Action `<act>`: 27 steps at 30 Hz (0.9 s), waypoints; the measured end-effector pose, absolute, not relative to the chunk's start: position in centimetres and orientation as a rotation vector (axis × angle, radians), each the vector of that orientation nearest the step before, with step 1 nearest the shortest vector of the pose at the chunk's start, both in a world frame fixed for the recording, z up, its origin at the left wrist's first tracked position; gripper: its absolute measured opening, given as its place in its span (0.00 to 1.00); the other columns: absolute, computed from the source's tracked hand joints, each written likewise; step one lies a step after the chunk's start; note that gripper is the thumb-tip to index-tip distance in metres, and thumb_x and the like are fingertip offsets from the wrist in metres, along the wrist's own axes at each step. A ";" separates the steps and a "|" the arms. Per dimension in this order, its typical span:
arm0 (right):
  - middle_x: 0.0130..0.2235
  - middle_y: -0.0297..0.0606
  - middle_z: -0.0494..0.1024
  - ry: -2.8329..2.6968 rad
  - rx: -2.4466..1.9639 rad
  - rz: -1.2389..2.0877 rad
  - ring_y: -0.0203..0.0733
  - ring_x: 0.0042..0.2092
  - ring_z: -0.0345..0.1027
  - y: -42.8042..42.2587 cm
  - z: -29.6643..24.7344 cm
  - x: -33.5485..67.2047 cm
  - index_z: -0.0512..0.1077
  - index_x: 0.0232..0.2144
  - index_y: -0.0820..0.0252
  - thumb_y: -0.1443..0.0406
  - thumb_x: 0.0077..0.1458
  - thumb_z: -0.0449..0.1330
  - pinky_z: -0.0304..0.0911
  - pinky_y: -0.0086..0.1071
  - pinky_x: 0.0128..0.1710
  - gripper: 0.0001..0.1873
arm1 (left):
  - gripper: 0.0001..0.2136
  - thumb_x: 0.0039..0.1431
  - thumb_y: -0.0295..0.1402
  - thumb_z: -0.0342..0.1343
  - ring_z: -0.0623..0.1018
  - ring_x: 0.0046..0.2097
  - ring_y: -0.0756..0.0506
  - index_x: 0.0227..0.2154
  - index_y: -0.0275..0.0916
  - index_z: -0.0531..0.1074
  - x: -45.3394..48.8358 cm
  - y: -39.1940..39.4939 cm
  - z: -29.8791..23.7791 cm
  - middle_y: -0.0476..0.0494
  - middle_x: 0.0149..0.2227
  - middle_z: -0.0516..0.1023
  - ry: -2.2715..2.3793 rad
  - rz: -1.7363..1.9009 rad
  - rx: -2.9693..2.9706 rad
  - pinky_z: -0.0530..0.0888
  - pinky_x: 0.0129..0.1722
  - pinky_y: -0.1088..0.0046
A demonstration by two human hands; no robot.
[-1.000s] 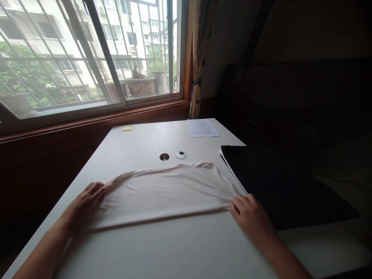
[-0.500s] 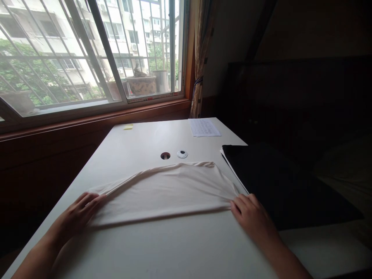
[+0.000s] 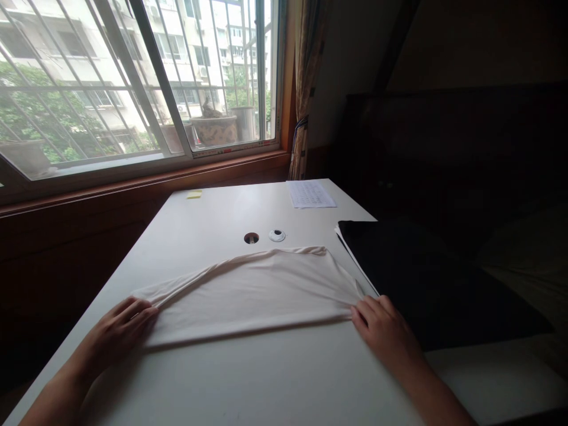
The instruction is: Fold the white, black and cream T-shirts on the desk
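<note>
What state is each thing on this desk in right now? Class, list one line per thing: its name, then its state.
Cream fabric garment: folded, lying flat on the white desk, left corner pulled out.
Left hand: flat, fingers on the garment's left corner.
Right hand: fingers on the garment's right corner.
Round cable hole: uncovered.
White round cap: off, lying beside the hole.
Printed paper sheet: flat.
Black folder: closed, overhanging the desk.

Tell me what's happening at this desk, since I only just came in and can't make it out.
A person is working a cream cloth spread flat on a white table. The left hand rests on the cloth's left end, and the right hand pinches its right corner. Beside the right hand lies a black folder. Farther back are a sheet of paper, a yellow sticky note and a cable hole.
</note>
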State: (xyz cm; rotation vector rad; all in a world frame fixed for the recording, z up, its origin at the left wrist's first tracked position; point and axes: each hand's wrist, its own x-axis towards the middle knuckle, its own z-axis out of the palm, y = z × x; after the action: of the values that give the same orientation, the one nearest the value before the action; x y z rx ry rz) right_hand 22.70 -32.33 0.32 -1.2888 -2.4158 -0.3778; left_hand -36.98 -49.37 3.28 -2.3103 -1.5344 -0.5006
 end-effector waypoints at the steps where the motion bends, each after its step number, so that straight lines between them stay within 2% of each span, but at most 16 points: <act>1: 0.30 0.39 0.74 -2.415 -1.288 -0.373 0.47 0.37 0.64 -32.3 0.3 22.7 0.70 0.26 0.55 0.63 0.67 0.53 0.56 0.40 0.41 0.16 | 0.08 0.67 0.30 0.54 0.79 0.40 0.43 0.43 0.44 0.77 -37.2 -49.4 3.2 0.44 0.40 0.80 -1.504 -0.468 -2.336 0.79 0.44 0.63; 8: 0.30 0.39 0.73 -2.409 -1.285 -0.362 0.47 0.37 0.63 -32.3 0.3 22.8 0.69 0.26 0.55 0.64 0.67 0.53 0.55 0.40 0.41 0.15 | 0.07 0.63 0.27 0.56 0.79 0.43 0.42 0.40 0.43 0.77 -39.0 -49.7 2.2 0.43 0.42 0.80 -1.551 -0.431 -2.316 0.77 0.48 0.61; 12: 0.30 0.39 0.73 -2.411 -1.287 -0.351 0.48 0.37 0.63 -32.3 0.2 22.8 0.69 0.26 0.55 0.64 0.66 0.54 0.55 0.40 0.42 0.15 | 0.07 0.65 0.30 0.56 0.80 0.47 0.42 0.40 0.45 0.78 -39.2 -49.9 2.0 0.43 0.44 0.80 -1.634 -0.508 -2.315 0.76 0.49 0.63; 18: 0.30 0.39 0.74 -2.391 -1.297 -0.347 0.48 0.37 0.64 -32.3 0.3 22.7 0.69 0.26 0.55 0.64 0.66 0.54 0.56 0.40 0.41 0.15 | 0.12 0.66 0.33 0.55 0.80 0.47 0.41 0.49 0.49 0.78 -39.8 -50.0 1.7 0.43 0.47 0.80 -1.695 -0.479 -2.206 0.77 0.51 0.62; 27: 0.30 0.40 0.74 -2.418 -1.303 -0.346 0.48 0.38 0.63 -32.2 0.1 22.9 0.70 0.26 0.55 0.64 0.66 0.54 0.56 0.40 0.41 0.14 | 0.09 0.66 0.35 0.56 0.81 0.47 0.41 0.46 0.48 0.78 -40.3 -50.5 2.0 0.45 0.47 0.81 -1.774 -0.436 -2.211 0.78 0.50 0.62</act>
State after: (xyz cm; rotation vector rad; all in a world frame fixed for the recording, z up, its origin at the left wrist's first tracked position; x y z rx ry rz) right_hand 22.87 -32.19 0.11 -1.3028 -2.4180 -0.3455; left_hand -40.28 -50.52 2.03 -2.2112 -1.7743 -0.4357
